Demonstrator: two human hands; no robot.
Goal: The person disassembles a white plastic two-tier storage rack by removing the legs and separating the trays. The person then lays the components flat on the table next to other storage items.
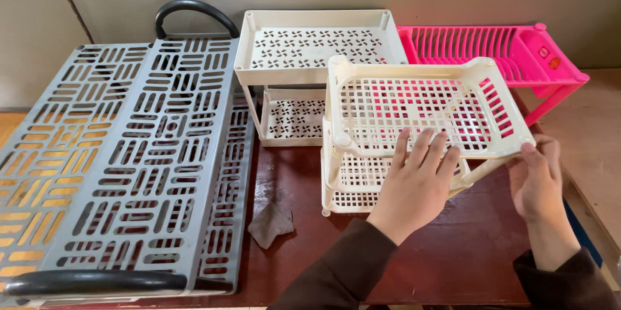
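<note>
A cream plastic two-tier rack (414,106) stands tilted on the dark wooden table (297,174). My left hand (417,184) lies flat on the front edge of its upper perforated tray, fingers spread. At the tray's right front corner, my right hand (538,180) grips the rim with the thumb on top. The lower tray shows beneath the upper one, partly hidden by my left hand.
A large grey slotted rack (136,155) with black tube handles fills the table's left. A white two-tier shelf (310,48) stands behind, and a pink dish rack (504,51) sits at the back right. A small grey cloth (270,224) lies near the front.
</note>
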